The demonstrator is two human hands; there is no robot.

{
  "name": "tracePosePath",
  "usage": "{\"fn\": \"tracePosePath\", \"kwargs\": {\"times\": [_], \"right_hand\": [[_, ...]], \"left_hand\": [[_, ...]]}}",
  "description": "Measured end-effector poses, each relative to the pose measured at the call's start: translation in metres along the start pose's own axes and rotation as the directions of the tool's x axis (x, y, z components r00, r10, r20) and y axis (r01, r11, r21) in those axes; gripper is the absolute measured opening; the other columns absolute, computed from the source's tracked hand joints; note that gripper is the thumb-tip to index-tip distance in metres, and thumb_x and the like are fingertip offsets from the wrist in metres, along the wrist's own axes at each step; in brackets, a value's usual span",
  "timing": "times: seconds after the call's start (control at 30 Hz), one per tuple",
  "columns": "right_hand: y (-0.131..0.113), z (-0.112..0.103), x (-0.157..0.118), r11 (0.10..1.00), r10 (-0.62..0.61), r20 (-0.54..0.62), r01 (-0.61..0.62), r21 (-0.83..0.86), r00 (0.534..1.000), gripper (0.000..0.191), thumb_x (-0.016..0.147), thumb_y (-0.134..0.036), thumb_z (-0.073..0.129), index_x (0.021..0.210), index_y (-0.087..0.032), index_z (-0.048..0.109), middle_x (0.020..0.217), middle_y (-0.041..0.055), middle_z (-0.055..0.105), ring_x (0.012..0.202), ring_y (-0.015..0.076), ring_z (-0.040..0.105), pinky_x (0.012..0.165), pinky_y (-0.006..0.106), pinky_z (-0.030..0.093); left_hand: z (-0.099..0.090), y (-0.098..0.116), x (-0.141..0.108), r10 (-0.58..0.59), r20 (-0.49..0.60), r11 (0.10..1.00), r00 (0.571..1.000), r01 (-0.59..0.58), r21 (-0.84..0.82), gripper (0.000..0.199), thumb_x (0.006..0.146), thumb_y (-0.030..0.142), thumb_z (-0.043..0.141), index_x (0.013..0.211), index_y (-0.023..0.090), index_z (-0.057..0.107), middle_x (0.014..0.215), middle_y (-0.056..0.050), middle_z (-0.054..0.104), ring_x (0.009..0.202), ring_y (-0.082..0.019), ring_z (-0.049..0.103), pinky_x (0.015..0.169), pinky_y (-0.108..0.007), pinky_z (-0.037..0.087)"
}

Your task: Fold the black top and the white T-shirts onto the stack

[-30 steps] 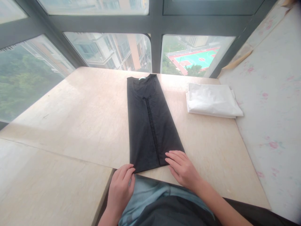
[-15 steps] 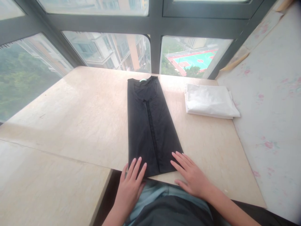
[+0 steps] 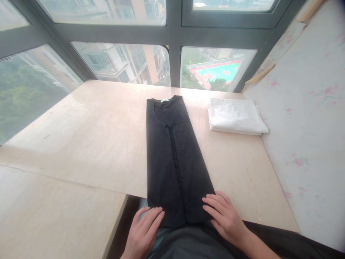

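Note:
A black shirt (image 3: 164,165), folded long and narrow, lies with its round neckline and pale label toward the window. Its front opening strip runs down the middle, and its near hem reaches past the table edge to my lap. My left hand (image 3: 144,230) is closed on the near left corner, fingers together on top and thumb hidden. At the opposite corner my right hand (image 3: 226,217) grips the right edge, its fingertips on the cloth and its thumb mostly out of sight.
A folded white cloth (image 3: 237,117) lies at the right of the beige table (image 3: 107,144), near the flowered wall (image 3: 304,126). Grey-framed windows (image 3: 172,36) border the far side. A dark gap (image 3: 126,219) opens at the table edge left of my lap.
The shirt has slid toward me, so its hem now hangs over the table edge. Both hands came nearer with it, and their spread fingers have closed on its corners. The view tilted slightly.

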State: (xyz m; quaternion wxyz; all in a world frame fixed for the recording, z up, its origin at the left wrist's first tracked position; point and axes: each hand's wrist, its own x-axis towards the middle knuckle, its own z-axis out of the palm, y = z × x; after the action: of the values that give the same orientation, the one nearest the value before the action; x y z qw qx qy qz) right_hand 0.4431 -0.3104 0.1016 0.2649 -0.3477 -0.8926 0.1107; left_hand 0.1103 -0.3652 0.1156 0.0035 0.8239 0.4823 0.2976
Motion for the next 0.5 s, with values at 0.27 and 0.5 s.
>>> {"fn": "tracePosePath", "kwargs": {"times": [0.27, 0.5], "right_hand": [[-0.002, -0.068, 0.028, 0.911, 0.165, 0.082, -0.184, 0.370, 0.983, 0.034, 0.089, -0.007, 0.052, 0.113, -0.028, 0.067, 0.098, 0.0035, 0.073, 0.092, 0.0184, 0.070, 0.082, 0.032, 0.062], [0.017, -0.111, 0.114, 0.866, 0.375, -0.082, -0.317, 0.387, 0.924, 0.020, 0.090, -0.024, 0.062, 0.107, -0.029, 0.071, 0.099, 0.0038, 0.074, 0.088, 0.0200, 0.071, 0.080, 0.033, 0.060]], "left_hand": [[-0.068, 0.012, 0.023, -0.373, 0.082, 0.841, 0.924, 0.374, -0.392, 0.029, 0.088, 0.011, 0.055, 0.106, 0.029, 0.068, 0.094, -0.002, 0.076, 0.088, -0.020, 0.073, 0.077, -0.033, 0.064], [-0.081, -0.025, 0.099, -0.559, -0.114, 0.743, 0.821, 0.435, -0.509, 0.010, 0.083, 0.025, 0.068, 0.093, 0.024, 0.071, 0.088, -0.003, 0.075, 0.082, -0.020, 0.072, 0.074, -0.033, 0.063]]}}
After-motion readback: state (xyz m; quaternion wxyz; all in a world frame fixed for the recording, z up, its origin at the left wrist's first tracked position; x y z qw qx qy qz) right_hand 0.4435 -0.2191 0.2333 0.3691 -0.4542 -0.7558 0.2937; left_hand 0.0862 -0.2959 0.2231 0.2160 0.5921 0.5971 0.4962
